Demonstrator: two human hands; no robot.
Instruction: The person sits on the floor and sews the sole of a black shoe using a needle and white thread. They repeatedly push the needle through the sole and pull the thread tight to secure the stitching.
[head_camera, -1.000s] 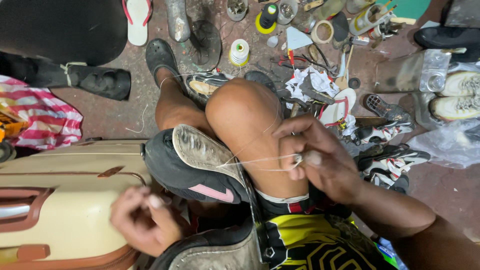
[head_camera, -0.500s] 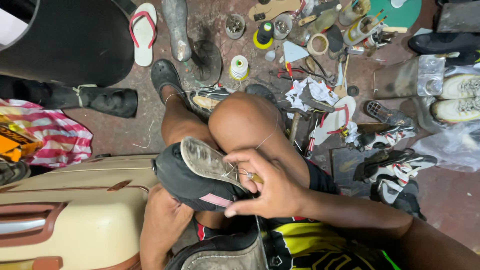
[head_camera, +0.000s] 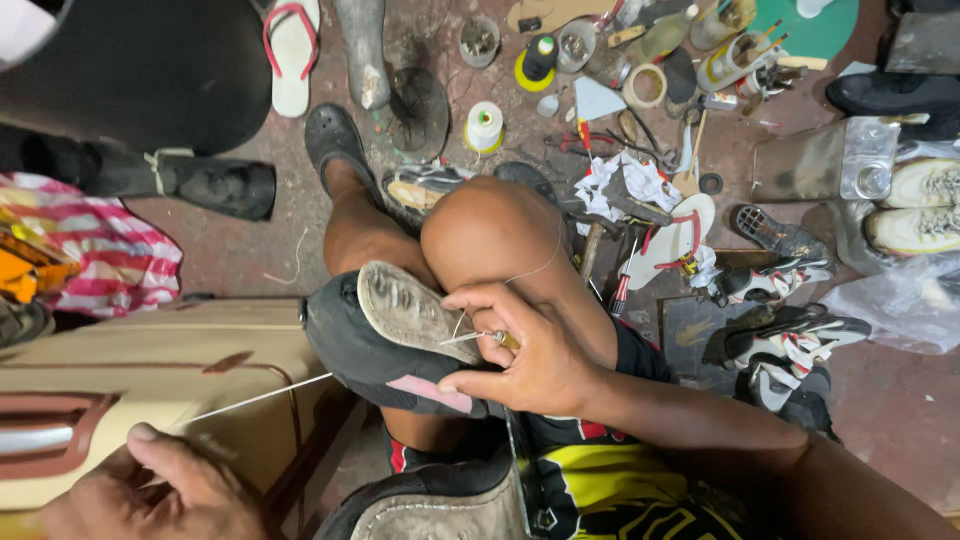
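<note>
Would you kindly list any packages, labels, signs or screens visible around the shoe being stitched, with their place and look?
Clear plastic bag: floor at far right, crumpled, translucent.
Clear plastic box: upper right floor, squarish, see-through.
Striped bag: left edge, red, white and pink bands.
Pink patch on the dark shoe: under the right hand, rectangular.
No signs or screens show.

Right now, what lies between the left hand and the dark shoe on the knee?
In the head view, a taut pale thread runs from the left hand to the dark shoe, crossing the beige suitcase.
</note>
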